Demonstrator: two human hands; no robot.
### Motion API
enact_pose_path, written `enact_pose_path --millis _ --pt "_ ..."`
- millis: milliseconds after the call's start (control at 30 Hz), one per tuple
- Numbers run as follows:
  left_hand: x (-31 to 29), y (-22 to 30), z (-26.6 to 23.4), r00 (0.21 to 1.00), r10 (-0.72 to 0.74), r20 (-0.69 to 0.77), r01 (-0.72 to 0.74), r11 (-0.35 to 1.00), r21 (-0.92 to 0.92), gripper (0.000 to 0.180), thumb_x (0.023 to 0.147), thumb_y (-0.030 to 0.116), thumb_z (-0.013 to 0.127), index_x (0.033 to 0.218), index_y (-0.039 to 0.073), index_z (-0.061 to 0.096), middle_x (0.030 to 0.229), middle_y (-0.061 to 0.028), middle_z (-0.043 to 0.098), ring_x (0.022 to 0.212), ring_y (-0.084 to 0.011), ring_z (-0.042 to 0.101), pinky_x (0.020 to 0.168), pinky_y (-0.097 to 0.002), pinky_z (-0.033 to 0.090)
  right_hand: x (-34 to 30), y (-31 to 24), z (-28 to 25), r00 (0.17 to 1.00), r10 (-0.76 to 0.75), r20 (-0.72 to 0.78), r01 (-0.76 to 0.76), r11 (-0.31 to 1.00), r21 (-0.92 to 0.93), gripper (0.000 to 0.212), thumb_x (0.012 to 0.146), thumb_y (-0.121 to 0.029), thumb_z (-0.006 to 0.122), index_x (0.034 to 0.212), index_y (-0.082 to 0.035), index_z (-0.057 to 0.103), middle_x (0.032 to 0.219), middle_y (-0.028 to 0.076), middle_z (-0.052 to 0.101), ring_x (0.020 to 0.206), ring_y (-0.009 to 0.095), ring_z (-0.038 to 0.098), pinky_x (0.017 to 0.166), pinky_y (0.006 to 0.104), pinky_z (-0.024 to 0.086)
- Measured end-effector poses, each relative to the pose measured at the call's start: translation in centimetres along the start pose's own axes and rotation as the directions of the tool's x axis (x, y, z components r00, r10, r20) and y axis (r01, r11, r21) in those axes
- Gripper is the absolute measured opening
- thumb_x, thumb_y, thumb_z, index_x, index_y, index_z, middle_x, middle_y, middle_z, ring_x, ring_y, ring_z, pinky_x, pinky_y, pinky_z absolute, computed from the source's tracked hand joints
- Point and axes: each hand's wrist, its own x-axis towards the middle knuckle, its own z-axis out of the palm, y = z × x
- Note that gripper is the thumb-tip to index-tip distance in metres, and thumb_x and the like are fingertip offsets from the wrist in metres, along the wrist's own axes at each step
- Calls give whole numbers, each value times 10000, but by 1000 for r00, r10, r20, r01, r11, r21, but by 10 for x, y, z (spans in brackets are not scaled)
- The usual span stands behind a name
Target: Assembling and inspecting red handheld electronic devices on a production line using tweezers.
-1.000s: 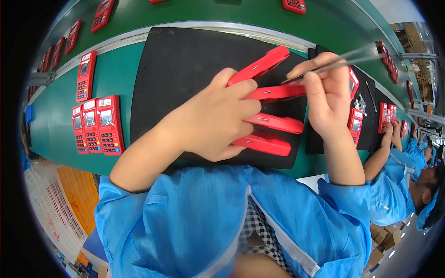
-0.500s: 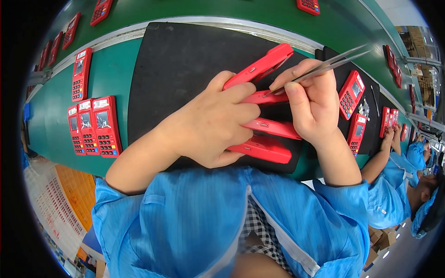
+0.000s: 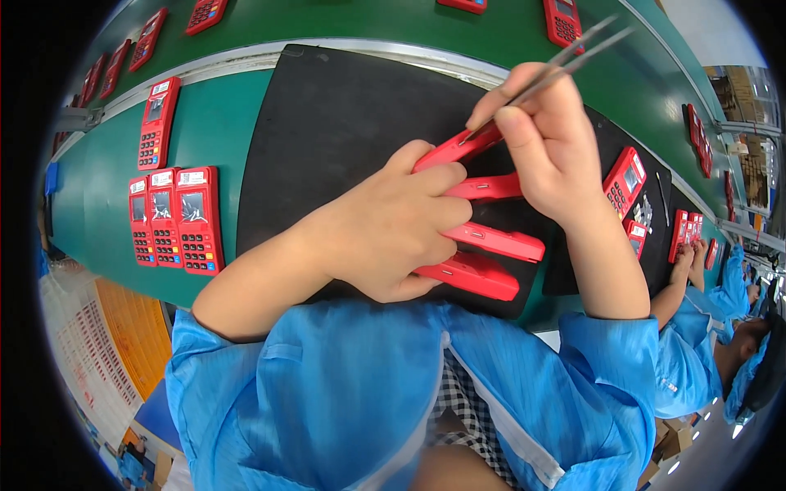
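Observation:
My left hand (image 3: 401, 222) is wrapped round several red card payment terminals, fanned out edge-up between its fingers over a black mat (image 3: 327, 123). Farthest from me is one terminal (image 3: 444, 152), tilted up to the right; closer in are a second (image 3: 495, 187), a third (image 3: 501, 240) and the nearest (image 3: 483, 278). Small slots show on their narrow sides. Pinched in my right hand (image 3: 561, 159) is a pair of metal tweezers (image 3: 565, 67). Its tip meets the slot side of the farthest terminal; whether it grips anything there is too small to tell.
Three terminals (image 3: 193, 219) lie side by side on the green table at left, with another terminal (image 3: 157, 123) beyond them. At right, a terminal (image 3: 625, 178) lies beside small silvery pieces (image 3: 643, 214). More terminals sit on the far green belt (image 3: 385, 20). A co-worker (image 3: 696, 319) works at far right.
My right hand and the tweezers have moved up, from the second terminal to the farthest one. My left hand keeps its hold on the terminals.

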Motion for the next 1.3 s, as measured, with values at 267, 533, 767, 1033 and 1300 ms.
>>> enact_pose_path --millis 267,533,767,1033,1300 --pt "0 0 -1 1000 -13 2 13 1000 -12 298 504 269 741 736 99 663 914 -52 547 1022 -313 509 871 -511 367 2 7 2 1000 16 12 -16 1000 4 153 907 -8 489 1055 -13 449 790 80 617 730 184 617 685 283 493" --pt "1 -2 0 1000 -4 -15 4 1000 -8 295 492 263 738 726 100 662 918 -53 556 1013 -310 515 860 -504 366 3 10 2 1000 5 6 -5 1000 22 158 911 -8 487 1064 -11 448 789 83 620 719 179 612 682 282 493" --pt "0 -1 0 1000 -2 -7 2 1000 -6 288 502 262 737 728 102 658 918 -52 553 1012 -313 513 863 -501 365 5 5 1 997 4 74 -3 1000 -12 135 905 -7 491 1034 -18 448 786 89 593 733 209 612 673 305 492" --pt "1 -2 -1 1000 14 -10 -14 1000 5 196 559 286 746 589 120 647 805 -31 502 973 -261 475 840 -436 358 7 4 -2 981 -27 191 43 996 -80 121 885 -15 521 993 -47 477 789 91 557 705 264 586 651 332 483" --pt "2 -2 -3 1000 -1 -19 1 1000 -5 188 548 255 742 642 117 654 838 -36 519 991 -278 475 832 -441 349 16 0 2 951 -128 281 218 923 -316 86 880 0 515 954 -39 495 856 71 593 777 194 600 724 314 489"
